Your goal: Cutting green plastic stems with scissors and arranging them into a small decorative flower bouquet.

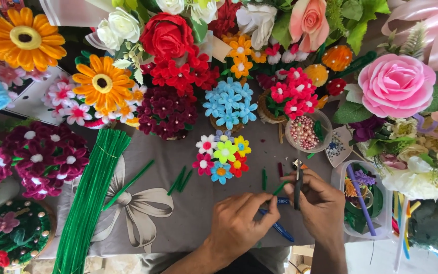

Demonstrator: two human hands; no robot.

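Note:
My left hand (239,223) pinches a short green pipe cleaner piece (280,188) by its lower end, just above the grey cloth. My right hand (322,203) grips black scissors (297,185) that point away from me, their blades right beside the green piece. A blue pen-like stick (282,231) lies on the cloth under and between my hands. Just beyond my hands stands a small bouquet of multicoloured pipe cleaner flowers (221,156).
A thick bundle of long green pipe cleaners (91,195) lies at the left. Cut green pieces (180,181) are scattered mid-cloth. A clear cup of pink beads (305,132) and a plastic tub (363,200) of supplies sit at the right. Handmade flower pots ring the grey cloth (178,218).

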